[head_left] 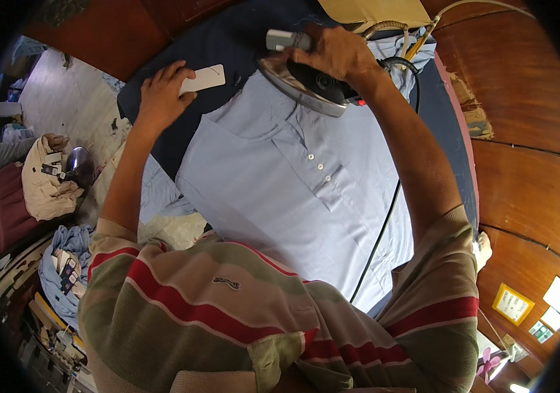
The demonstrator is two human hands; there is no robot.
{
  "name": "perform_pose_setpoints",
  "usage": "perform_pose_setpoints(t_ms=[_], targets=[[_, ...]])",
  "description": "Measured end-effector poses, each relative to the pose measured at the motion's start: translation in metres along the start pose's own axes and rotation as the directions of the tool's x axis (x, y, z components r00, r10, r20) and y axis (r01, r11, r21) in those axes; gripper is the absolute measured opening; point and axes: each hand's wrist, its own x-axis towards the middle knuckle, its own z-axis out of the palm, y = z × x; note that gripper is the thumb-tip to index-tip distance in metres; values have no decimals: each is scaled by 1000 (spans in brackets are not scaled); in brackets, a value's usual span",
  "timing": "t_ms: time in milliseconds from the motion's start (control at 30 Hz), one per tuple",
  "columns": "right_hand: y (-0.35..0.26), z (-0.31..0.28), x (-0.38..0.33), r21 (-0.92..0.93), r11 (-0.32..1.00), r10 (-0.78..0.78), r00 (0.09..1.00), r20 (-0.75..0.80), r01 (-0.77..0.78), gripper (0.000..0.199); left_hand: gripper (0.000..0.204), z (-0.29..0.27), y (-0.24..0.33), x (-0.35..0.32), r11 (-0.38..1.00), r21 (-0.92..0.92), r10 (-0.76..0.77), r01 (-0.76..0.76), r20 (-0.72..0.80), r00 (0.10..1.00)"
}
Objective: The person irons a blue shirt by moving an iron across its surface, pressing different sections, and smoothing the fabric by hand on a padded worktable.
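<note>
My right hand [342, 56] is wrapped round the handle of a clothes iron [306, 88], whose metal base sits at the upper part of a light blue shirt [253, 173]. Whether the base presses flat on the cloth, I cannot tell. The shirt lies spread out, its short placket with several white buttons showing below the iron. To the left, my left hand [165, 95] has its thumb and fingers on either side of the end of a white, round-cornered card [204, 79]. That card is over the dark blue cloth [195, 56] covering the ironing surface.
A black cord [384, 232] runs across the shirt's right side. More light blue cloth [420, 49] lies at the far right beside hoses [417, 47]. Brown wooden panels [522, 118] rise on the right. Beige clothing [47, 180] and a bluish garment pile [64, 262] are at left.
</note>
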Motion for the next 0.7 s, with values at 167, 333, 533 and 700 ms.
perform_pose_setpoints(t_ms=[167, 333, 533, 700], targets=[[-1, 5, -1, 3, 1000, -2, 1000, -30, 2, 66, 30, 9, 49, -31, 966, -67, -259, 251, -275, 926], [-4, 2, -4, -10, 1000, -7, 1000, -21, 7, 64, 20, 22, 75, -57, 944, -57, -330, 326, -100, 939], [27, 6, 0, 88, 991, 105, 993, -51, -100, 64, 18, 36, 61, -54, 946, -108, -322, 306, -215, 922], [54, 0, -68, 119, 986, 107, 990, 87, -117, 61, 18, 36, 63, -54, 949, -92, -316, 303, -224, 922]])
